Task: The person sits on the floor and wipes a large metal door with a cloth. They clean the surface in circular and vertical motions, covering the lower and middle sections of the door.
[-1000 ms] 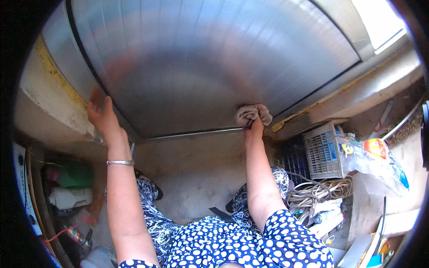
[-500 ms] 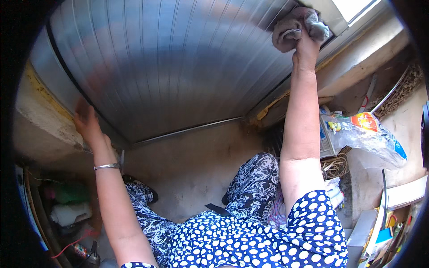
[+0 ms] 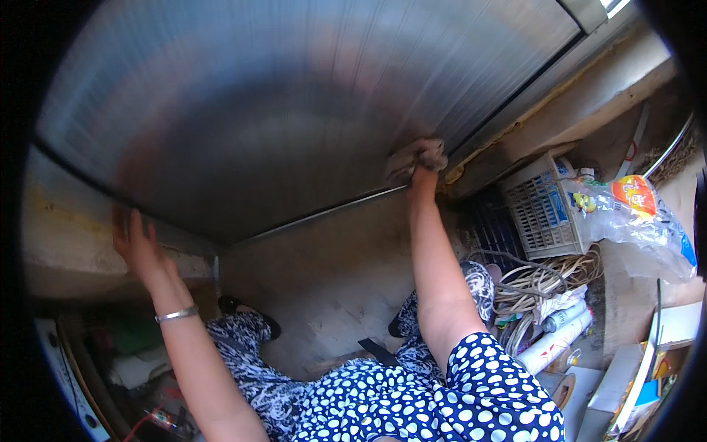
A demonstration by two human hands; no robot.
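A ribbed, shiny metal door panel (image 3: 294, 140) fills the upper part of the view, set in a metal frame. Low on its right side, near the bottom edge, my right hand (image 3: 426, 163) presses a crumpled greyish-brown cloth (image 3: 403, 160) against the surface. The fingers are wrapped in the cloth and partly hidden by it. My left hand (image 3: 140, 247) rests with fingers spread at the frame on the door's left side, holding nothing. A silver bracelet (image 3: 177, 314) circles that wrist.
To the right stand a grey plastic crate (image 3: 545, 210), a clear printed plastic bag (image 3: 637, 214), coiled cable (image 3: 545, 287) and white tubes (image 3: 556, 339). Cardboard boxes (image 3: 615, 383) lie at the lower right. A white bottle (image 3: 140, 367) and other clutter sit at the lower left.
My right hand has brought the cloth from the door's upper right corner down and left to near its bottom edge. My left hand has shifted slightly lower along the frame. The view has tilted.
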